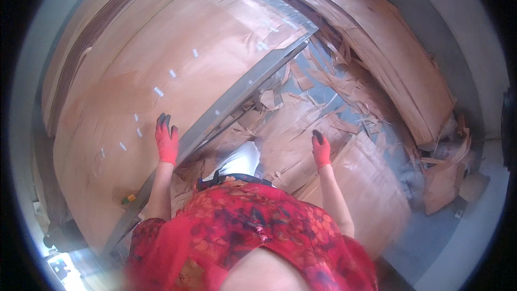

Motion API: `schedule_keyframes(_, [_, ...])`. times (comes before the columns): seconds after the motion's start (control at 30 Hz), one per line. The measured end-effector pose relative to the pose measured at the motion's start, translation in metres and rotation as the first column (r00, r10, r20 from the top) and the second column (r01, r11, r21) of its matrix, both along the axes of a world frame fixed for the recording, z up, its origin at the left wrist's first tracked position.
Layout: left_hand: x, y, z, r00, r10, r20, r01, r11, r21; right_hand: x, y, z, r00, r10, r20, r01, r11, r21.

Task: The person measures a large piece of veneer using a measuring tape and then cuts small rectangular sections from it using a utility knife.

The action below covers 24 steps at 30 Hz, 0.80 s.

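Note:
My left hand [167, 143], in a red glove with dark fingertips, is over the near edge of a broad pale-brown wood veneer sheet [113, 113]. Its fingers are apart, and nothing is held in them; whether they touch the sheet I cannot tell. Short whitish strips [158, 91] are scattered across the sheet. A grey metal edge [231, 98] runs along the table's near side. My right hand [321, 150], gloved alike, hangs away from the table above the scrap-strewn floor. Its fingers are partly foreshortened, and I see nothing in them.
Torn veneer scraps [291, 105] litter the floor around my legs. A long veneer stack [388, 48] lies at the far right, and another veneer pile [371, 183] is beside my right arm. A small yellow-and-dark object [129, 199] rests near the table's left end.

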<state>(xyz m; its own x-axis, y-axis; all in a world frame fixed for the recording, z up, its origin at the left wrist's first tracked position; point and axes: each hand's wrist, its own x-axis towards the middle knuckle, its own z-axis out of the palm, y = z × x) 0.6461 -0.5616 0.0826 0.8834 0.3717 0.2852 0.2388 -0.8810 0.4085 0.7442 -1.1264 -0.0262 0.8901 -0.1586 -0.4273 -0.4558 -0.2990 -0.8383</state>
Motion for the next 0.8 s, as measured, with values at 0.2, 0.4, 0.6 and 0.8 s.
schedule_keyframes(0.2, [0.182, -0.094, -0.024, 0.991, -0.133, 0.006, 0.133, 0.991, 0.011, 0.177, -0.015, 0.014, 0.989, 0.107, 0.098, -0.116, 0.988, 0.098])
schedule_keyframes(0.4, [0.362, -0.213, -0.049, 0.983, -0.180, -0.019, 0.177, 0.977, -0.123, 0.328, -0.079, 0.003, 0.885, 0.422, 0.196, -0.364, 0.890, -0.274])
schedule_keyframes(0.6, [0.417, -0.253, -0.049, 0.993, -0.101, -0.068, 0.092, 0.988, -0.127, 0.450, 0.004, 0.091, 0.211, 0.897, 0.389, -0.549, 0.438, -0.712])
schedule_keyframes(0.8, [0.440, -0.267, -0.052, 0.976, 0.197, -0.088, -0.204, 0.977, -0.067, 0.543, 0.023, 0.054, -0.231, 0.965, 0.128, -0.501, -0.005, -0.865])
